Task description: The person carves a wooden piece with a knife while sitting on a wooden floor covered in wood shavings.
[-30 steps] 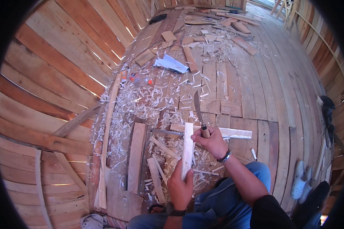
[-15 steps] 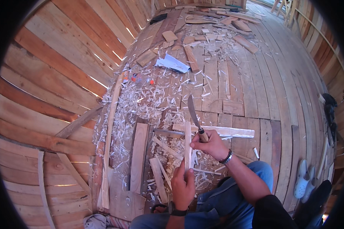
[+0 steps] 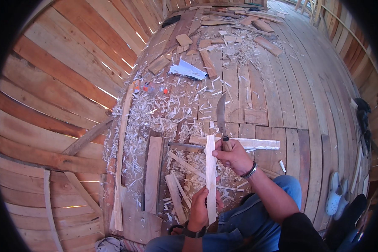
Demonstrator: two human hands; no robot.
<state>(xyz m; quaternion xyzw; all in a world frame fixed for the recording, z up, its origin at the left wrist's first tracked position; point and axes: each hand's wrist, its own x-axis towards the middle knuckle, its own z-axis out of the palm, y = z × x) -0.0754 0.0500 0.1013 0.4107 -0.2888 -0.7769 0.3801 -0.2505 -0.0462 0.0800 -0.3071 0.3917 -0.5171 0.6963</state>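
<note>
A pale wooden strip (image 3: 211, 168) stands nearly lengthwise in front of me, its broad face turned up. Around its lower part, my left hand (image 3: 200, 206) is closed, thumb along the edge. My right hand (image 3: 235, 157) grips the wooden handle of a knife (image 3: 221, 115), whose long curved blade points away from me. The thumb and a finger of that hand also touch the strip's right edge near its far end. Behind the strip, a light wooden batten (image 3: 250, 143) lies crosswise on the floor.
Curled shavings (image 3: 155, 109) cover the floor to the left and under my hands. A flat board (image 3: 153, 174) lies left of me. Farther off are a white sheet (image 3: 188, 69) and scattered offcuts (image 3: 268, 45). Pale clogs (image 3: 334, 194) sit at the right, and a plank wall (image 3: 63, 84) rises at left.
The strip has turned so its broad face shows instead of its narrow edge. The knife's blade has swung to the right and its tip now leans right. Both hands still hold on.
</note>
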